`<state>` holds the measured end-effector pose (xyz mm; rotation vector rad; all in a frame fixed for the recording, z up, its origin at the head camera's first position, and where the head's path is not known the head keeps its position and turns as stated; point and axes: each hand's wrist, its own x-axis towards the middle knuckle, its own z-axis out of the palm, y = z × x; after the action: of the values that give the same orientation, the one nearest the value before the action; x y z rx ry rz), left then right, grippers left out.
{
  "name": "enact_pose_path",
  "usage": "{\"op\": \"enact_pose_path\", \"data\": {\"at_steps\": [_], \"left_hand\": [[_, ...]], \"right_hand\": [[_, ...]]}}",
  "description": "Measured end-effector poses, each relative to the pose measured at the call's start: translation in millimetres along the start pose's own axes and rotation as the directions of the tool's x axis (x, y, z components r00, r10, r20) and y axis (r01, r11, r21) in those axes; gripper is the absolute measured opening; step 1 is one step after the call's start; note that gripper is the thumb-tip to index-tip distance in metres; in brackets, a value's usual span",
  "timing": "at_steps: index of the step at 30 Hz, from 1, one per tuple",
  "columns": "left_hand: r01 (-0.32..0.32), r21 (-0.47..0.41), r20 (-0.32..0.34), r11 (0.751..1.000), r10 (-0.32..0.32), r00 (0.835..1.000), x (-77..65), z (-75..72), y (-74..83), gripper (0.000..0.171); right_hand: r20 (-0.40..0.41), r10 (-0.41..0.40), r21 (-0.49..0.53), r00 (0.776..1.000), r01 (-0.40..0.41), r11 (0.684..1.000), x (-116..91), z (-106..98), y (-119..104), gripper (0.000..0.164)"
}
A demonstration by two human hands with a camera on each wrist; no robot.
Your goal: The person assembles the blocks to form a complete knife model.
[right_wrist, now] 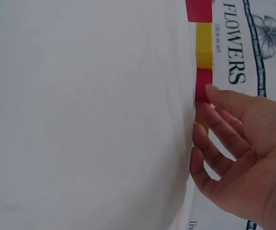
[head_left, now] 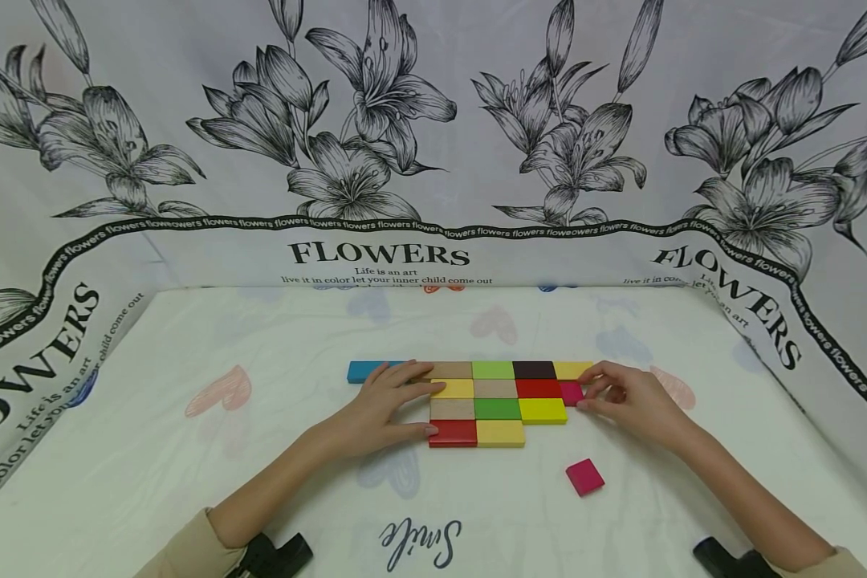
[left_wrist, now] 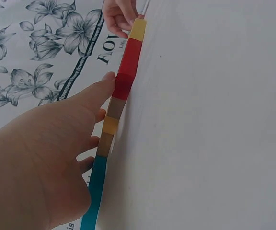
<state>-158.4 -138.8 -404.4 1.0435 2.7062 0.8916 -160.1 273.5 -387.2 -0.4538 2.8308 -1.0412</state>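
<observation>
Flat coloured wooden blocks lie fitted together in four rows, in the head view's middle. The top row runs from a blue block (head_left: 371,371) past a light green block (head_left: 493,370) and a black block (head_left: 534,370) to a yellow one. My left hand (head_left: 383,405) lies along the left ends, fingers spread, with the thumb at the bottom row's red block (head_left: 453,433) and fingertips by a yellow block (head_left: 449,389). At the second row's right end, my right hand (head_left: 624,397) pinches a small crimson square block (head_left: 571,393) between thumb and fingers, beside a red block (head_left: 539,388).
A loose crimson block (head_left: 585,478) lies tilted on the white printed cloth (head_left: 296,514), nearer me than the rows. Behind, a flower-printed curtain (head_left: 477,193) hangs around the table's back and sides.
</observation>
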Motion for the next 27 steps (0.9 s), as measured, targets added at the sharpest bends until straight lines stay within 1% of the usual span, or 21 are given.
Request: {"op": "enact_pose_path", "data": {"at_steps": [9, 17, 27], "left_hand": [[0.005, 0.000, 0.001, 1.000, -0.005, 1.000, -0.1, 0.7, -0.6, 0.062], [-0.010, -0.002, -0.002, 1.000, 0.010, 1.000, 0.1, 1.4, -1.5, 0.062], [-0.011, 0.005, -0.009, 1.000, 0.011, 1.000, 0.0, 1.2, -1.4, 0.062]], "right_hand": [[-0.012, -0.004, -0.001, 1.000, 0.004, 1.000, 0.4, 0.0, -0.8, 0.028], [-0.015, -0.017, 0.001, 1.000, 0.017, 1.000, -0.6, 1.7, -1.7, 0.029], [-0.013, -0.011, 0.003, 1.000, 0.011, 1.000, 1.0, 2.3, -1.2, 0.029]]}}
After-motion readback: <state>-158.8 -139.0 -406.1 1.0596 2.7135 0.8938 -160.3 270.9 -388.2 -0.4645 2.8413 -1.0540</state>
